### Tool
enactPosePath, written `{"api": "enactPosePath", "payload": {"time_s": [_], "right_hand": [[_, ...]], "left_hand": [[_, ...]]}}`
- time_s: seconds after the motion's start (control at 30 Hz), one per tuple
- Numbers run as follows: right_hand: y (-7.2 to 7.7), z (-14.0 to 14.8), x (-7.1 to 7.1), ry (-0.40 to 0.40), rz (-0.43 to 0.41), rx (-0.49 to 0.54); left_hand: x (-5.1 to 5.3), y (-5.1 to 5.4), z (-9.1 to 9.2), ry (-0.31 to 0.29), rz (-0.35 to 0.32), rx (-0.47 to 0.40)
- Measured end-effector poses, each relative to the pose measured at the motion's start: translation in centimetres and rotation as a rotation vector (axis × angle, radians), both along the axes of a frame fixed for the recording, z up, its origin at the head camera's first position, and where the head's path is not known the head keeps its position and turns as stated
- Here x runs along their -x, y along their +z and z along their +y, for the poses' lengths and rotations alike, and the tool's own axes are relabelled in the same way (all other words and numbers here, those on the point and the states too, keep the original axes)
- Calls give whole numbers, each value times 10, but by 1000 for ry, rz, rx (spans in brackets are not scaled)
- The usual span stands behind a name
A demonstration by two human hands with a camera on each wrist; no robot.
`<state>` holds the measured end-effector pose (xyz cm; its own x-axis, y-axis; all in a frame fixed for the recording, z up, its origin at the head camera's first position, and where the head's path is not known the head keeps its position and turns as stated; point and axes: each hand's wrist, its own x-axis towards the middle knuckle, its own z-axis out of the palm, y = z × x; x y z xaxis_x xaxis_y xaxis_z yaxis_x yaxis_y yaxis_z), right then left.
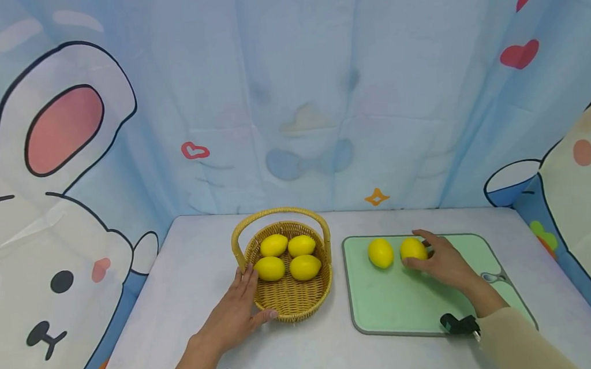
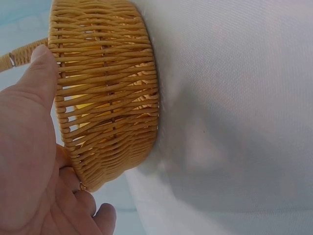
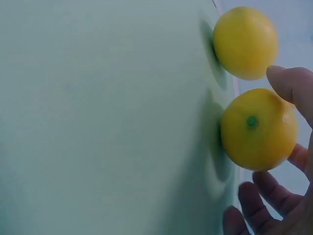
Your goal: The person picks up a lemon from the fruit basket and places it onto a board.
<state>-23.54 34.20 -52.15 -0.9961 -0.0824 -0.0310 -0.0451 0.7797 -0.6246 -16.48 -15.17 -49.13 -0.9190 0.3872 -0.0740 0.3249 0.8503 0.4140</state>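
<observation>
Four yellow lemons [image 1: 305,268] are seated in the wicker basket [image 1: 291,302] on the tabletop [image 1: 299,361], while two are outside it on the green board [image 1: 388,307], which suggests that four of the six visible are done and two are left. The right hand [image 1: 447,262] has its thumb and index fingers curled around the right-hand lemon [image 1: 411,248], remaining fingers spread; the left-hand lemon [image 1: 381,253] is untouched. The left hand [image 1: 231,318], fingers extended, rests against the basket's side.
</observation>
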Motion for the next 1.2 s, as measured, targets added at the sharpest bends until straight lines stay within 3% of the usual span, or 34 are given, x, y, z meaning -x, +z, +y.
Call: {"api": "enactPosePath", "payload": {"time_s": [0.33,0.63,1.0,1.2], "right_hand": [[17,-23,-17,-40,211,64],[35,-83,-40,92,398,215],[48,-151,-54,319,422,318],[48,-188,-50,465,346,366]], "left_hand": [[-1,2,1,-3,3,-4],[-1,1,1,-2,8,0],[-1,0,1,11,-12,0],[0,0,0,9,-18,2]]}}
